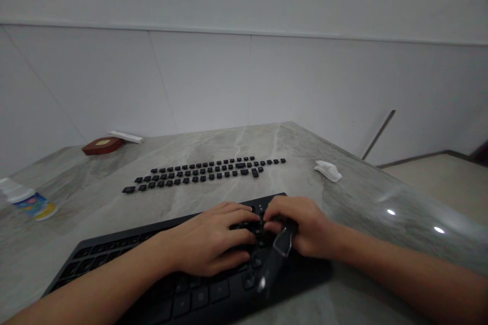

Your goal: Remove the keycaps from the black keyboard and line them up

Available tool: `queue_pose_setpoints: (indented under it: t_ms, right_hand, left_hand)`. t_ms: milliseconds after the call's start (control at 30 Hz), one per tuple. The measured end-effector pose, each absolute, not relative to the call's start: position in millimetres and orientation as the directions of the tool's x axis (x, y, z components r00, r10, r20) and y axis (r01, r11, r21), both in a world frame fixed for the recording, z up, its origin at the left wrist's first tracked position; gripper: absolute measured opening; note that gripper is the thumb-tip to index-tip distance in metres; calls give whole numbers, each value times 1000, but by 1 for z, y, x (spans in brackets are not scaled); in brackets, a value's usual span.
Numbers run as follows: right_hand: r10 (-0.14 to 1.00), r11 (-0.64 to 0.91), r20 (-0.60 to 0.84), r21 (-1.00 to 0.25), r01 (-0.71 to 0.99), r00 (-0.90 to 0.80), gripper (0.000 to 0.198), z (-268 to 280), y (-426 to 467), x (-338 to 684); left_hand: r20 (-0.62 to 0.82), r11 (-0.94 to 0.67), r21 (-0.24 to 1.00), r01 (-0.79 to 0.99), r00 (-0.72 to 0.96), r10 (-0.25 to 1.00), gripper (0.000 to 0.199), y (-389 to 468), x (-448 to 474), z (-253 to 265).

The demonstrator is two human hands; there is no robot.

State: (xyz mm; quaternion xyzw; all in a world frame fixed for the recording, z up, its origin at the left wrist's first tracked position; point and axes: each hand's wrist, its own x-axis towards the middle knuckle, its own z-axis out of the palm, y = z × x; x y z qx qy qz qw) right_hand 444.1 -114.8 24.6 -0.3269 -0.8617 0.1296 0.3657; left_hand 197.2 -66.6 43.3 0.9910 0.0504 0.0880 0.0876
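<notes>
Head view: the spread, empty left hand point(213, 238) should steady the keyboard point(293, 284) while the right hand point(305, 221) grasps the dark tool point(275, 261).

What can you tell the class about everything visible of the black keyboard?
The keyboard is black, apparently plastic, with a plain border. Rows on its left look stripped of caps; several caps remain along its near side. Two small pale dots show near the far edge. It lies at a slant on the marbled table. The left hand rests on it; the right hand, holding a dark tool, is over its right part.
</notes>
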Motion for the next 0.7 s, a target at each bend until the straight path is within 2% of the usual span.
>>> queue_pose_setpoints:
  t_ms: [33, 100, 167, 233, 333, 433, 700]
  right_hand:
    - [740, 666, 543, -513, 541, -396, 8, 26, -109, 448]
    - [884, 421, 440, -606, 675, -157, 6, 27, -92, 460]
    - [968, 122, 245, -639, 759, 50, 8, 25, -73, 473]
    - [986, 22, 142, -632, 774, 88, 16, 20, -56, 484]
    - [994, -21, 73, -616, 787, 84, 21, 11, -41, 490]
    - [993, -21, 84, -588, 809, 87, 17, 6, -38, 487]
    - [959, 110, 277, -545, 831, 55, 31, 21, -53, 486]
  left_hand:
    - [173, -980, 181, 82, 978, 114, 25, -66, 197, 43]
    - [188, -981, 178, 74, 976, 108, 24, -66, 197, 41]
    - [200, -982, 177, 66, 975, 101, 24, -66, 196, 40]
    - [209, -982, 180, 63, 973, 100, 23, -65, 196, 40]
    - [224, -981, 184, 60, 969, 101, 22, -65, 196, 40]
    - [229, -981, 186, 59, 968, 102, 22, -65, 196, 39]
    - [219, -982, 177, 68, 970, 107, 23, -66, 195, 39]
